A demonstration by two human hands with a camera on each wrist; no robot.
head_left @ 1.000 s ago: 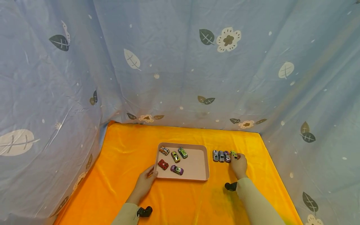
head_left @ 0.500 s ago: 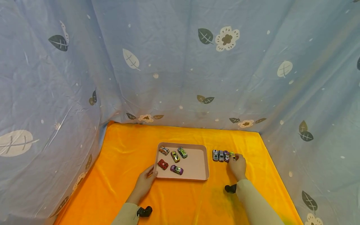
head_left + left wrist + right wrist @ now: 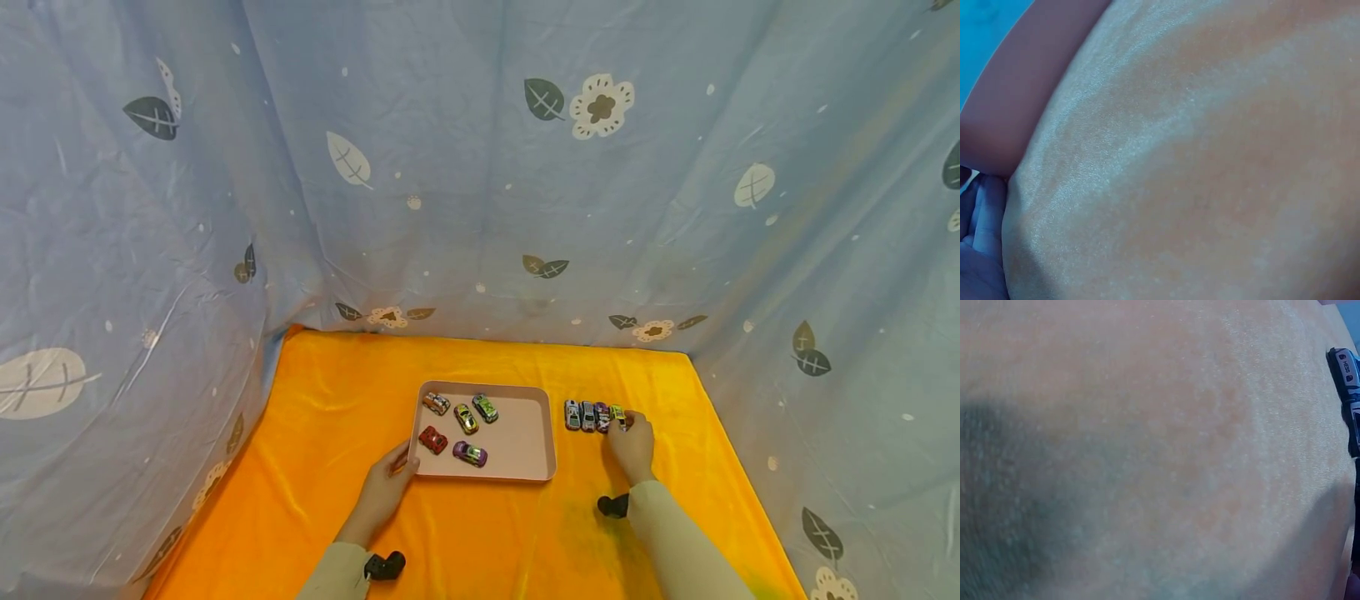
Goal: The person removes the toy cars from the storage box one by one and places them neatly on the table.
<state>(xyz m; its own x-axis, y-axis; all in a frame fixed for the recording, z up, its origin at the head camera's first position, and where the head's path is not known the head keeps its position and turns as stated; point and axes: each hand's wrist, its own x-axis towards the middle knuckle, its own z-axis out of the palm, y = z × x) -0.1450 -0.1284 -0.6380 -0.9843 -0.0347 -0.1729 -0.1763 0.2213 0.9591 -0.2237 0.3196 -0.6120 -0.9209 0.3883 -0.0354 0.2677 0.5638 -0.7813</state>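
My left hand point(image 3: 382, 493) grips the lower left corner of a shallow pink tray point(image 3: 521, 437). Inside it lie an orange-and-white toy car point(image 3: 436, 403), a yellow one, a green one, a red toy car point(image 3: 432, 440) and a purple-and-green toy car point(image 3: 470, 453). To the right of the tray, a white toy car point(image 3: 572, 415), a silver toy car point(image 3: 588, 416) and a purple toy car point(image 3: 602, 417) stand side by side. At the right end of this row, my right hand point(image 3: 633, 447) pinches a yellow-green toy car point(image 3: 617, 412), its near end hidden by the fingers.
An orange cloth point(image 3: 472, 533) covers the surface. Blue patterned curtains point(image 3: 450, 208) rise at the back and both sides. The left wrist view shows the tray's wall point(image 3: 1019, 87) close up; a toy car point(image 3: 1349, 372) shows at the right wrist view's edge.
My right hand has shifted slightly left and brought the yellow-green toy car lower, in line with the row beside the purple one. The left hand and tray keep their place.
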